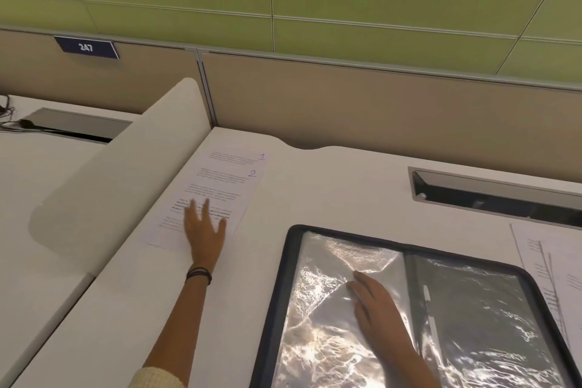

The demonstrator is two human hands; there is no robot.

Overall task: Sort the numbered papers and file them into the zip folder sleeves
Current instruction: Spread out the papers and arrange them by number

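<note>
two hands are in view. the left hand (pixel 204 230) is over the lower part of the sheets at the left of the table (pixel 330 186), its fingers (pixel 206 209) spread and straight. they are blurred, so whether they press on the paper i cannot tell. the right hand (pixel 376 305) lies flat on a sleeve (pixel 318 309), fingers (pixel 365 281) straight and close together, holding nothing.

two numbered papers show on the left, overlapped. sheet 1 (pixel 239 159) is farther away with only its top strip showing, and sheet 2 (pixel 220 189) lies on it, nearer. their printed text is too small to read, and any sheets beneath are hidden.

one folder (pixel 283 277) lies open near the front of the table, right of those sheets and apart from them, its near edge cut off by the frame. the clear sleeve on its left half is crinkled and full of glare, so what it holds is hard to make out. one pen (pixel 430 309) sits along the middle of the folder, just right of the right hand.

more papers (pixel 551 264) lie at the far right, cut off by the frame. their count and numbers cannot be told.

one divider (pixel 119 173) stands left of the sheets, and one sign (pixel 85 47) reading 247 hangs on the partition behind.
</note>
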